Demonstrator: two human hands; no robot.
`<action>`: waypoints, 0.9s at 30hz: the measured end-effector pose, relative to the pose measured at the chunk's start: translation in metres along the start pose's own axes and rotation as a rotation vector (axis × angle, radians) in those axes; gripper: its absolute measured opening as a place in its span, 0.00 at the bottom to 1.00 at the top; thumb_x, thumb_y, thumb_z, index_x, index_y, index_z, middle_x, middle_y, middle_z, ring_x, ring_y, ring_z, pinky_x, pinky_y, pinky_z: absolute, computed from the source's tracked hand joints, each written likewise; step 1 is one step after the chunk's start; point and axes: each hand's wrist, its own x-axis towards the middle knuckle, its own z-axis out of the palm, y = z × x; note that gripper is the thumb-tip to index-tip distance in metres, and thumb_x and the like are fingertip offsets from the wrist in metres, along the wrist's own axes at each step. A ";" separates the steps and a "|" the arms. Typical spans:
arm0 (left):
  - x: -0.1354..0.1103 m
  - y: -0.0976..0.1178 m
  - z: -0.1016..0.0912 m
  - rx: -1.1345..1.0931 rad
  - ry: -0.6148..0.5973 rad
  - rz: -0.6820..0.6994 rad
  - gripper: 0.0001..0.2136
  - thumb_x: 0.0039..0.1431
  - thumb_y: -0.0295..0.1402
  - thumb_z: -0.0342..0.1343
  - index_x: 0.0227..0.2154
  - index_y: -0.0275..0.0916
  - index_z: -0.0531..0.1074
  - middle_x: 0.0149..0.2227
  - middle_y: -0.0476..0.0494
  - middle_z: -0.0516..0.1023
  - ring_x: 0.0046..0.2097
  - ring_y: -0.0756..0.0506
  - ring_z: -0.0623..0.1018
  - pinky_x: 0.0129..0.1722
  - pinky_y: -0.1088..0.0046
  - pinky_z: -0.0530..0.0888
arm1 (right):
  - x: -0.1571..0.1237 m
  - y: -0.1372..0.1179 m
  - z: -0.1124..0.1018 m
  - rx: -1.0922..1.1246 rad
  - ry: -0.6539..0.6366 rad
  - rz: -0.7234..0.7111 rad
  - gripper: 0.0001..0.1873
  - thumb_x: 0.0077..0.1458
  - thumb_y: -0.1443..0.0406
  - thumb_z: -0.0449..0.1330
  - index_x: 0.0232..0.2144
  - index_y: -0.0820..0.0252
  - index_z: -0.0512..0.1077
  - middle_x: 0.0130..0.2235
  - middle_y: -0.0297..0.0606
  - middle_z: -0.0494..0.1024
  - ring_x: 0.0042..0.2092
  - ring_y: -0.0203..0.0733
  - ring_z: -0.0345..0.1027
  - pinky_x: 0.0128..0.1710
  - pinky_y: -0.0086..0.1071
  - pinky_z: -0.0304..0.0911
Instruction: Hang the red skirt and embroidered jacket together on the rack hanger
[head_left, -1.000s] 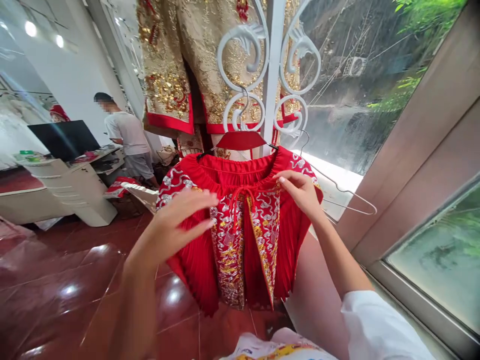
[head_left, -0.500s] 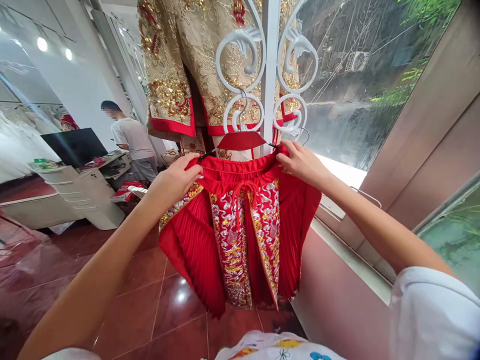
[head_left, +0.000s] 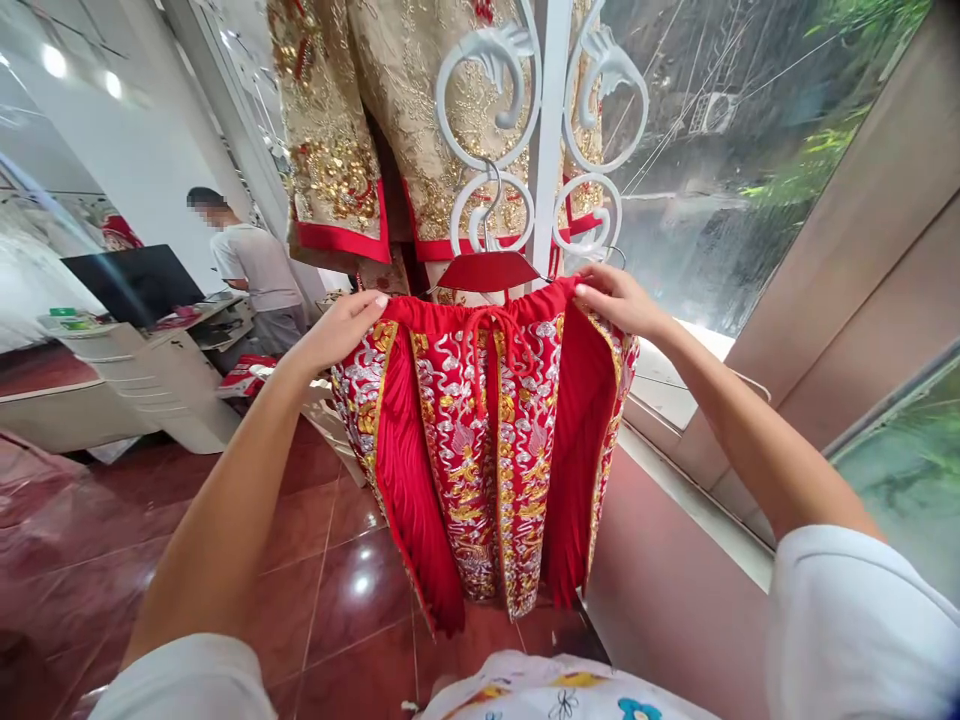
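Two hands (head_left: 347, 325) (head_left: 619, 302) grip red skirt (head_left: 465, 440); red-white package (head_left: 244, 376) behind (markings unreadable)

Rack (head_left: 550, 120) behind skirt (head_left: 469, 455) — front open

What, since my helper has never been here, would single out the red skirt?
Find the window on the right, then the white metal stand beside it. Below the stand's curls, the left hand and right hand hold the skirt by its waistband. Unlike the gold garment behind it, it is red, with a bow in front.
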 end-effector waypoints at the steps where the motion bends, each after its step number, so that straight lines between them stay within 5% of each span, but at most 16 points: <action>1: -0.004 0.002 -0.001 -0.003 -0.087 0.016 0.14 0.56 0.44 0.50 0.32 0.38 0.71 0.30 0.46 0.74 0.33 0.47 0.73 0.33 0.72 0.69 | -0.001 -0.001 0.001 -0.001 -0.011 0.002 0.15 0.55 0.57 0.55 0.41 0.60 0.68 0.32 0.35 0.73 0.32 0.35 0.62 0.33 0.32 0.61; 3: -0.011 0.006 -0.001 0.025 -0.128 0.055 0.14 0.56 0.43 0.51 0.37 0.39 0.72 0.36 0.44 0.75 0.38 0.45 0.73 0.38 0.71 0.69 | -0.003 -0.002 0.004 -0.087 -0.008 -0.002 0.18 0.52 0.58 0.59 0.43 0.61 0.68 0.31 0.36 0.74 0.31 0.36 0.63 0.33 0.33 0.61; 8: -0.023 0.010 0.016 0.097 0.337 0.079 0.10 0.52 0.35 0.58 0.36 0.37 0.73 0.35 0.49 0.76 0.37 0.49 0.72 0.40 0.72 0.67 | -0.012 -0.001 0.026 -0.291 0.277 -0.073 0.16 0.54 0.61 0.57 0.45 0.59 0.72 0.39 0.41 0.77 0.39 0.43 0.70 0.40 0.39 0.63; 13: -0.019 0.011 0.027 -0.226 0.549 0.049 0.07 0.49 0.28 0.60 0.32 0.32 0.73 0.29 0.54 0.74 0.32 0.54 0.71 0.36 0.74 0.68 | -0.016 -0.005 0.042 -0.094 0.491 -0.080 0.11 0.54 0.61 0.57 0.38 0.55 0.77 0.40 0.38 0.79 0.40 0.42 0.72 0.41 0.38 0.66; 17: -0.016 0.017 0.032 -0.484 0.713 0.204 0.06 0.48 0.30 0.62 0.30 0.35 0.74 0.27 0.55 0.75 0.30 0.55 0.72 0.34 0.75 0.67 | -0.024 -0.021 0.040 0.029 0.748 -0.019 0.11 0.54 0.60 0.57 0.36 0.57 0.77 0.35 0.37 0.79 0.37 0.42 0.72 0.38 0.38 0.68; 19: -0.020 0.015 0.026 -0.586 0.631 0.317 0.06 0.46 0.33 0.63 0.27 0.36 0.75 0.27 0.53 0.77 0.30 0.53 0.73 0.35 0.72 0.69 | -0.036 -0.030 0.036 0.050 0.761 -0.038 0.11 0.55 0.60 0.57 0.37 0.55 0.77 0.35 0.36 0.79 0.38 0.41 0.73 0.39 0.39 0.68; 23: -0.027 0.009 0.001 -0.428 0.049 0.310 0.06 0.42 0.33 0.65 0.20 0.37 0.76 0.23 0.46 0.78 0.29 0.47 0.76 0.37 0.65 0.72 | -0.055 -0.042 0.022 0.070 0.339 -0.178 0.08 0.52 0.60 0.60 0.33 0.52 0.78 0.37 0.35 0.80 0.44 0.43 0.72 0.47 0.41 0.67; 25: -0.023 0.013 -0.008 -0.331 0.081 0.228 0.05 0.45 0.34 0.63 0.23 0.37 0.77 0.25 0.46 0.78 0.29 0.47 0.76 0.35 0.67 0.72 | -0.050 -0.044 0.013 0.075 0.275 -0.168 0.09 0.53 0.59 0.59 0.32 0.53 0.78 0.36 0.36 0.80 0.43 0.43 0.73 0.46 0.40 0.68; 27: -0.015 0.023 -0.010 -0.217 0.212 0.181 0.08 0.48 0.35 0.61 0.30 0.37 0.77 0.31 0.47 0.79 0.32 0.48 0.76 0.37 0.69 0.72 | -0.035 -0.042 0.006 0.100 0.346 -0.105 0.11 0.53 0.58 0.58 0.34 0.55 0.78 0.36 0.37 0.80 0.40 0.41 0.73 0.42 0.38 0.69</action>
